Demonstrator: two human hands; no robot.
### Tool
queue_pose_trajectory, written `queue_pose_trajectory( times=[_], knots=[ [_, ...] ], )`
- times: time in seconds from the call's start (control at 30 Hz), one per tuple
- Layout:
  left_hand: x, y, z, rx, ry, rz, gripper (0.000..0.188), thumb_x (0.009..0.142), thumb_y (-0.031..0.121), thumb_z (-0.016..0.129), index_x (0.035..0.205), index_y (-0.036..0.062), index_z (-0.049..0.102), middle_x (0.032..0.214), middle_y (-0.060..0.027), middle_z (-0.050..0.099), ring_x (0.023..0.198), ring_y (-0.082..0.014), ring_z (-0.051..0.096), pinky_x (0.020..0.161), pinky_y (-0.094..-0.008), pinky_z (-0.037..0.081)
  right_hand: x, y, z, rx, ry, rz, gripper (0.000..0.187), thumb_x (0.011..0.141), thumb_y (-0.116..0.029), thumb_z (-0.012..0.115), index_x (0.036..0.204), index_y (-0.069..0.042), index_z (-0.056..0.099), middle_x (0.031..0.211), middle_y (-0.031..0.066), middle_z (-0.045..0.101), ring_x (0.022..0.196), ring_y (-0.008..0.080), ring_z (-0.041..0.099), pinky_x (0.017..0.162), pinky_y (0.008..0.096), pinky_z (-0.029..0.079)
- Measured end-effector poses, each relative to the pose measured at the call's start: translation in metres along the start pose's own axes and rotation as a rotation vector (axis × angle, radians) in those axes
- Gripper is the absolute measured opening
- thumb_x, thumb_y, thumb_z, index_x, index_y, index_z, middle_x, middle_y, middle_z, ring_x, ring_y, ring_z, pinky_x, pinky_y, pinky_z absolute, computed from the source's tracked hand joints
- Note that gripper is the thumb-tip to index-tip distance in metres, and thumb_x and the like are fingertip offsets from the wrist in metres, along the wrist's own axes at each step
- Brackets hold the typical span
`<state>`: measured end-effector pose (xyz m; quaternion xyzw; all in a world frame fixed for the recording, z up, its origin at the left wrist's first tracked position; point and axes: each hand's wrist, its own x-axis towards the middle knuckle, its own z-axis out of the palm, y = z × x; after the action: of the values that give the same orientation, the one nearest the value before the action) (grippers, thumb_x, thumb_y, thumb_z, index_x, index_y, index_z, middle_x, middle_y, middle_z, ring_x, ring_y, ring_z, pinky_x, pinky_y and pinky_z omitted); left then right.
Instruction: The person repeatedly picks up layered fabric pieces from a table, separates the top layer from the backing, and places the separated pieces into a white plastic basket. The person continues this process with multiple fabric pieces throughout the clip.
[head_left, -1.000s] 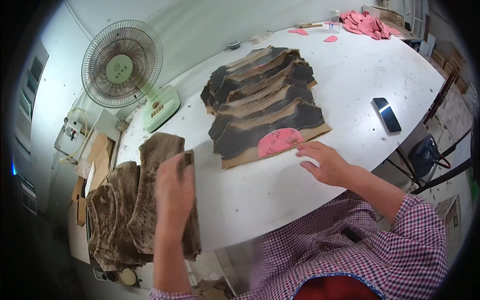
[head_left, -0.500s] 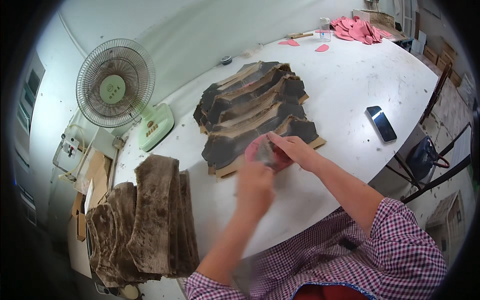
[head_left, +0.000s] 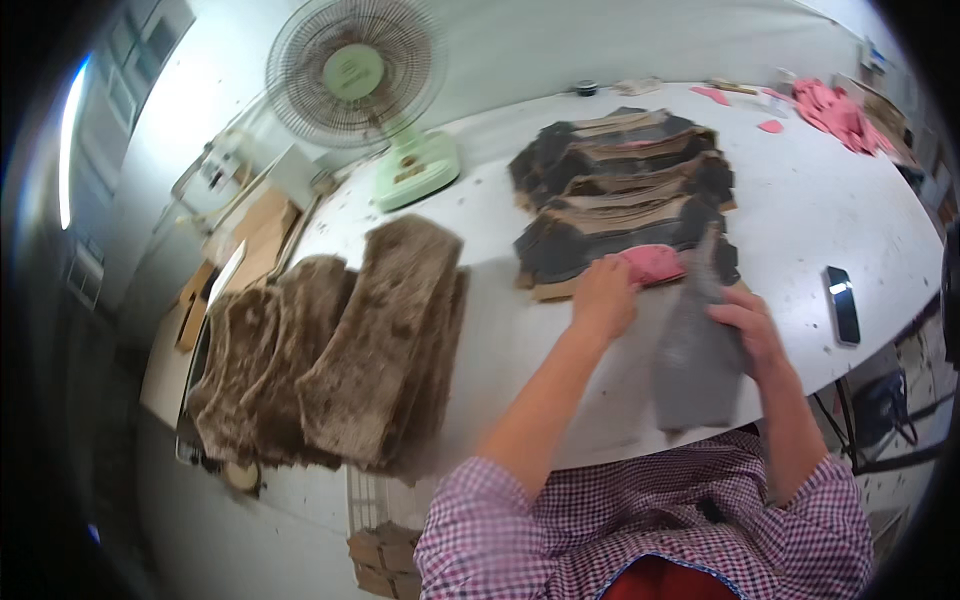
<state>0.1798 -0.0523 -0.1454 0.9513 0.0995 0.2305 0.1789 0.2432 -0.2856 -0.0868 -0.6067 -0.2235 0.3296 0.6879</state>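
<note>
Two hands at work over a round white table (head_left: 860, 215) — left hand (head_left: 603, 297) pressed flat, fingers closed down on a pink insole-shaped piece (head_left: 652, 263) at the near edge of the fanned stack of dark cut pieces (head_left: 620, 190); right hand (head_left: 748, 330) gripping a grey felt-like piece (head_left: 695, 365), lifted and tilted off the stack toward the body. Judging by the layout, only partly through: most of the dark stack not yet handled, one pile of brown furry strips (head_left: 340, 350) lying well apart at the left. More pink pieces (head_left: 835, 108) heaped at the far rim, a black phone (head_left: 842, 305) near the right edge. Beyond — a pale green desk fan (head_left: 375, 100) on the table, cardboard scraps (head_left: 245, 235) and clutter along a plain white wall.
</note>
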Motion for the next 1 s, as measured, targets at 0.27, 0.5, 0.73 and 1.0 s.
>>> queue_pose_trajectory(
  times=[0.27,0.5,0.73,1.0],
  knots=[
    [-0.070,0.073,-0.006,-1.624,-0.121,-0.334,0.052,0.103,0.042,0.040,0.133,-0.0003,0.048,0.129,-0.0140,0.056,0.125,-0.0290,0.051,0.105,-0.0398,0.041,-0.095,-0.006,-0.002,0.248,0.111,-0.166,0.047,0.073,-0.015,0.049,0.112,0.009,0.060,0.104,0.0175,0.068,0.087,0.0223,0.066,0.078,0.0311,0.054],
    [-0.117,0.091,-0.065,-2.267,-0.178,-0.361,0.072,0.097,0.050,0.040,0.144,-0.0039,0.031,0.137,-0.0243,0.048,0.124,-0.0349,0.051,0.104,-0.0438,0.044,-0.083,0.021,0.019,-0.228,-0.195,0.208,0.047,0.072,-0.020,0.059,0.110,0.008,0.061,0.104,0.0152,0.066,0.093,0.0239,0.062,0.084,0.0312,0.049],
    [-0.140,0.107,-0.082,-1.782,0.016,-0.447,0.054,0.096,0.026,0.055,0.138,-0.0041,0.040,0.134,-0.0142,0.049,0.122,-0.0229,0.050,0.104,-0.0374,0.040,-0.110,-0.012,0.091,-0.739,-0.158,-0.464,0.067,0.069,-0.020,0.070,0.126,0.005,0.045,0.125,0.0219,0.053,0.116,0.0366,0.053,0.101,0.0431,0.042],
    [-0.153,0.116,-0.096,-1.574,0.021,-0.316,0.088,0.083,0.029,0.076,0.145,-0.0061,0.023,0.140,-0.0175,0.038,0.131,-0.0235,0.039,0.110,-0.0382,0.032,-0.114,-0.022,0.108,-0.687,-0.235,-0.296,0.043,0.072,-0.001,0.065,0.113,0.008,0.055,0.114,0.0210,0.057,0.104,0.0308,0.062,0.093,0.0373,0.049]
  ],
)
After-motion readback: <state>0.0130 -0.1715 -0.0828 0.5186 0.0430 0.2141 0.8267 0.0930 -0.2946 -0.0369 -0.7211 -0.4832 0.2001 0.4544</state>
